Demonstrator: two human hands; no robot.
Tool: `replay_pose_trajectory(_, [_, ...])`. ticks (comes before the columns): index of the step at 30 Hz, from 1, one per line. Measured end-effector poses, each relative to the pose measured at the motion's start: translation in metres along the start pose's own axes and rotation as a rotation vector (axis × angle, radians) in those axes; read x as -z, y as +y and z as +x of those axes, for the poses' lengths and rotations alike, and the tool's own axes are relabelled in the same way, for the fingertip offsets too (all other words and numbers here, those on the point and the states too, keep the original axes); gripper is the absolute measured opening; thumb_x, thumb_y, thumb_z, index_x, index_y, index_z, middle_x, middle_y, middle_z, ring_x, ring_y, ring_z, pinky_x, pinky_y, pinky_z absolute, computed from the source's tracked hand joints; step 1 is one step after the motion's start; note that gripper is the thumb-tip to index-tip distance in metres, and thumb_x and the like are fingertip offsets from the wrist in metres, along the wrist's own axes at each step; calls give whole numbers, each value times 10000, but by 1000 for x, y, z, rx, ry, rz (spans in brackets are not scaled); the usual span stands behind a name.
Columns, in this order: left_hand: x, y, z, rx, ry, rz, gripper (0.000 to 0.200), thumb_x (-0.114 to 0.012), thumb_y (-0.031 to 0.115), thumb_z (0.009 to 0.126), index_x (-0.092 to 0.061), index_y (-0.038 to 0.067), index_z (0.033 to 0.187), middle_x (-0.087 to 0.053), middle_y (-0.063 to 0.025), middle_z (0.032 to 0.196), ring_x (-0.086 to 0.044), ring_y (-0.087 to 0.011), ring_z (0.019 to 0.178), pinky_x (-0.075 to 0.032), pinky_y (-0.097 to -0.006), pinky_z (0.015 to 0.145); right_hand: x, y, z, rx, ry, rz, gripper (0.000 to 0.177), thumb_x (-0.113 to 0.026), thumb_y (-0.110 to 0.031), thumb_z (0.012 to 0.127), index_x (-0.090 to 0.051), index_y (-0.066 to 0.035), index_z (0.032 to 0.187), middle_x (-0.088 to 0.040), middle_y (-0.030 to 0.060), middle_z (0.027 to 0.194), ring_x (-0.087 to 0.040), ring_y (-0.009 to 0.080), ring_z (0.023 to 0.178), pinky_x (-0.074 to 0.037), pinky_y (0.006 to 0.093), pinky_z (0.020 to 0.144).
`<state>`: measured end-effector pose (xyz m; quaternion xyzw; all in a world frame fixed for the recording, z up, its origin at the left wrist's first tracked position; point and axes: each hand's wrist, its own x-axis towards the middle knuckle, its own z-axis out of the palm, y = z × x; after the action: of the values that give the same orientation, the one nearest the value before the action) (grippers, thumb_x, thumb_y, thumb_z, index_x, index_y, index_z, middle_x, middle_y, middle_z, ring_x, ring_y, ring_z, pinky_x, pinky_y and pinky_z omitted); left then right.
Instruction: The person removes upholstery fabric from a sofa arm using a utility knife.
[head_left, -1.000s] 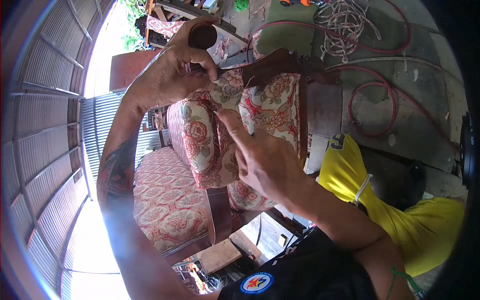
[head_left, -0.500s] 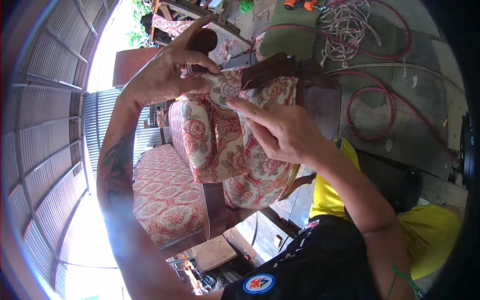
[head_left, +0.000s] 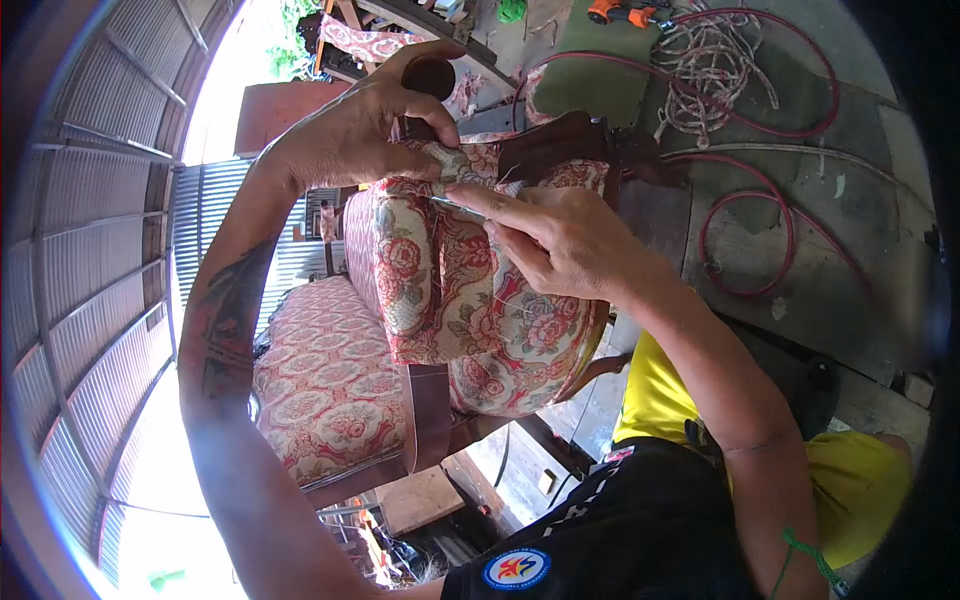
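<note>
A chair padded in red and cream floral fabric (head_left: 470,310) lies before me. My left hand (head_left: 350,130) is closed at its upper edge, thumb and forefinger pinching the fabric beside a round dark wooden knob (head_left: 430,77). Reaching in from the right, my right hand (head_left: 575,235) has its forefinger stretched along a thin, shiny blade-like tool (head_left: 462,207). The tool's tip rests at the fabric just below the left fingers; most of its length is hidden in my grip. Dark wood trim (head_left: 555,145) shows just beyond, and loose threads hang over the fabric.
Behind the chair stands a matching upholstered seat (head_left: 330,380). On the floor at right lie a red hose (head_left: 705,230), a heap of rope (head_left: 705,75) and an orange power tool (head_left: 620,13). A wooden board (head_left: 420,500) is below the seat.
My right hand has shifted slightly left and up along the fabric, bringing the thin tool close to the left fingers. The left hand keeps its pinch. The whole view has moved a little.
</note>
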<state>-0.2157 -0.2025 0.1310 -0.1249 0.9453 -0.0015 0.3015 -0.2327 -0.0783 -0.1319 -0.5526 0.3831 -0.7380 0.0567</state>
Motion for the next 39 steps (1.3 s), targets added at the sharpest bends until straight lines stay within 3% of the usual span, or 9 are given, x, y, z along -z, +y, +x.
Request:
replay_pose_trajectory(1, [0,2,0,50,-18,-35,264,-894,99,790,-830,135,1044,-333,-114,1693,-405,-323,1535,-407,-445,1236,0,0,1,15,19,4,617,-644,-188,1009,-499,-269,1603,-588,103,570,-625,243,472,-556,420,479])
replay_pose_trajectory(2, [0,0,-1,52,-16,-35,264,-894,99,790,-830,135,1044,-333,-114,1693,-405,-323,1535,-407,-445,1236,1,0,1,17,18,4,617,-644,-188,1009,-499,-269,1603,-588,103,570,-625,243,472,-556,420,479])
replay_pose_trajectory(4, [-3,-5,-1,-2,0,-20,311,-876,87,787,-803,104,1089,-306,-102,1697,-490,-279,1449,-537,-388,1065,3,-1,0,-21,-63,-30,625,-656,-186,999,-503,-261,1600,-616,117,613,-649,255,502,-570,426,501])
replay_pose_trajectory(7, [-5,-8,-1,-57,24,-75,339,-882,94,765,-803,103,1094,-323,-118,1689,-466,-286,1469,-509,-408,1099,8,-6,1,-67,-112,-6,616,-684,-116,994,-540,-250,1577,-618,95,749,-645,275,615,-552,442,599])
replay_pose_trajectory(11, [-5,-11,1,-95,30,79,357,-884,91,749,-802,101,1096,-342,-130,1681,-454,-298,1477,-479,-423,1137,9,-6,1,-37,-118,-79,655,-693,-127,985,-511,-273,1597,-601,75,749,-638,259,605,-563,422,570])
replay_pose_trajectory(13, [-4,-6,1,-25,18,-22,283,-887,70,770,-823,121,1042,-345,-113,1665,-432,-321,1509,-417,-423,1228,11,-9,1,-4,-157,-246,701,-703,-211,979,-449,-267,1630,-667,105,726,-676,226,537,-582,395,475])
replay_pose_trajectory(26, [-9,-1,0,-19,60,48,357,-876,50,779,-781,87,1121,-399,-150,1593,-477,-340,1467,-501,-405,1160,5,-34,-2,-127,-207,-292,819,-766,-107,910,-431,-275,1639,-614,117,772,-648,241,573,-587,399,510])
replay_pose_trajectory(28, [-7,0,1,30,19,-22,365,-868,36,797,-781,121,1141,-361,-124,1616,-493,-322,1458,-535,-386,1106,3,-36,-5,-125,-205,-275,840,-753,-113,913,-383,-222,1660,-682,152,788,-704,242,596,-589,377,467])
replay_pose_trajectory(39, [-8,-11,2,-36,22,27,325,-844,119,849,-777,128,1167,-360,-139,1612,-474,-333,1468,-477,-428,1151,3,-63,-15,-314,-197,-222,839,-757,-79,908,-391,-223,1649,-643,136,778,-683,292,617,-590,430,556])
